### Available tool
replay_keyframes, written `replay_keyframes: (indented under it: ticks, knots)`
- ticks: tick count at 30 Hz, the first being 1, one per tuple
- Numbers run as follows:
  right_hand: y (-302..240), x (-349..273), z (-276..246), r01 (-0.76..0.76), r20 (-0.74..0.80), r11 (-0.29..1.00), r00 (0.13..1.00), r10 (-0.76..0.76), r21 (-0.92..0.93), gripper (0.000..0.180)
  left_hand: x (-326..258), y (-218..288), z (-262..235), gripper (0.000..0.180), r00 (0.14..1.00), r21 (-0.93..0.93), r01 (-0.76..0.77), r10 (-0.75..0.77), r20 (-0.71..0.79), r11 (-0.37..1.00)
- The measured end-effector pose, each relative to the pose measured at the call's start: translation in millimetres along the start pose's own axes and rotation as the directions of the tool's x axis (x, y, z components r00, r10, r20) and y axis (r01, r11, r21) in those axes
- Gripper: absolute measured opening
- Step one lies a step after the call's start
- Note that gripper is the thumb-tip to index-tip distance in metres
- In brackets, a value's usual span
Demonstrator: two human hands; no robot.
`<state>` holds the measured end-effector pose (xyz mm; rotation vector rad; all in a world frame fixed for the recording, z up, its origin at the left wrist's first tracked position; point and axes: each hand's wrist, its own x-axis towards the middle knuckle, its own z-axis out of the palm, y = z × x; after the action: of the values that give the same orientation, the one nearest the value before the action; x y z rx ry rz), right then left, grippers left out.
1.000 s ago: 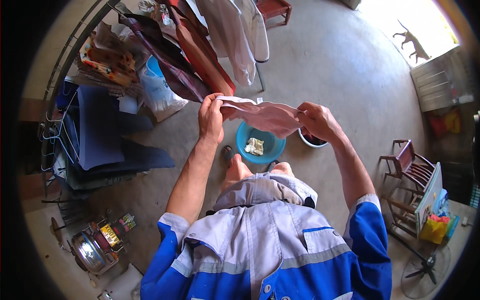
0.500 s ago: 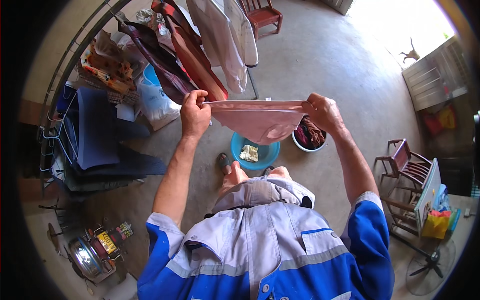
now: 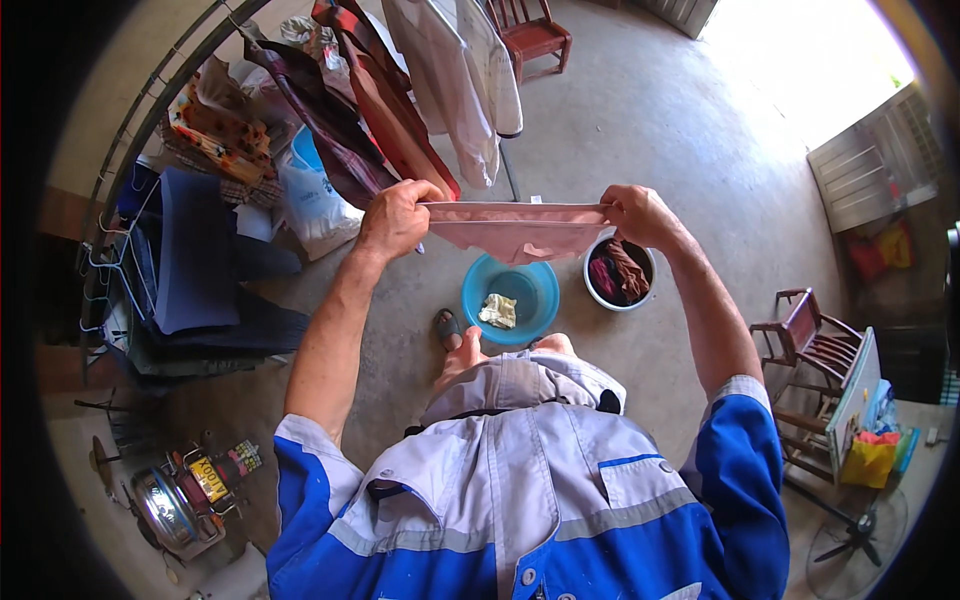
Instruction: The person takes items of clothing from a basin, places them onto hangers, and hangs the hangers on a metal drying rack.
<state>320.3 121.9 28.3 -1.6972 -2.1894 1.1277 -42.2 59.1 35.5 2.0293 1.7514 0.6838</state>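
Stretched between my hands is a pair of pale pink underpants [image 3: 515, 228], its waistband pulled nearly straight and level. My left hand [image 3: 398, 220] is closed on one end of the band, beside the hanging clothes. At the other end, my right hand [image 3: 640, 213] pinches the band. Below the underpants, a light blue basin [image 3: 540, 305] stands on the floor by my feet, with a crumpled pale yellow cloth [image 3: 498, 311] inside. To its right is a white-rimmed bucket [image 3: 648, 287] holding dark red and brown clothes [image 3: 622, 272].
Shirts [image 3: 455, 90] hang from a curved rack [image 3: 150, 95] at the far left, near stuffed bags [image 3: 315, 205]. Dark trousers [image 3: 195, 255] hang at left, above a motorcycle [image 3: 180, 500]. Wooden chairs [image 3: 815, 330] and a fan [image 3: 855, 540] stand at right, a red chair [image 3: 535, 40] farther off.
My left hand has turned inward and the underpants have swung up, showing less of their lower part. More of the basin and bucket shows. The animal by the doorway has gone from view.
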Motion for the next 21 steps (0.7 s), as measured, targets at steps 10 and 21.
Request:
replay_keyframes:
  ticks: [10, 21]
  knots:
    - [23, 24, 34, 0.117, -0.262, 0.639, 0.955, 0.137, 0.76, 0.03, -17, 18, 41, 0.022, 0.96, -0.142, 0.228, -0.197, 0.201, 0.963]
    - [99, -11, 95, 0.047, -0.335, 0.985, 0.937, -0.101, -0.167, 0.014, -100, -70, 112, 0.015, 0.959, -0.042, 0.277, -0.274, 0.072, 0.96]
